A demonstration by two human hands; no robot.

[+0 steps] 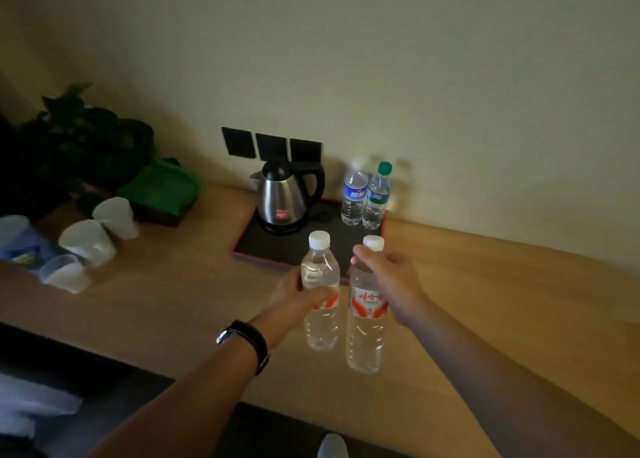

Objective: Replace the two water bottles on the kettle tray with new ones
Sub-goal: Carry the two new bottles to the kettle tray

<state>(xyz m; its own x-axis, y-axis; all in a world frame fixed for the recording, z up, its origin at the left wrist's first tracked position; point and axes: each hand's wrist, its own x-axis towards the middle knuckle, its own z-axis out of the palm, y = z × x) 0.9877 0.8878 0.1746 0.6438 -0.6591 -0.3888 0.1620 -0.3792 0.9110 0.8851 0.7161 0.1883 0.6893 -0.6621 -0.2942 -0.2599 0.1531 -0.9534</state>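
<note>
A dim room, a pale wall and a smooth wooden counter (pixel 173 301) with a dark, red-edged tray (pixel 277 249) against the wall. Both arms reach out over the counter. The left hand (pixel 298 298), a black watch (pixel 249 343) at its wrist, is wrapped around the middle of a clear, ribbed, white-capped bottle (pixel 320 284). The right hand (pixel 391 281) grips the neck of a second red-labelled bottle (pixel 367 319). Both hang upright at the tray's near edge. On the tray stand a shiny steel kettle (pixel 282 198) and, in the far right corner, a blue-labelled bottle (pixel 354 196) touching a green-capped bottle (pixel 378 196).
</note>
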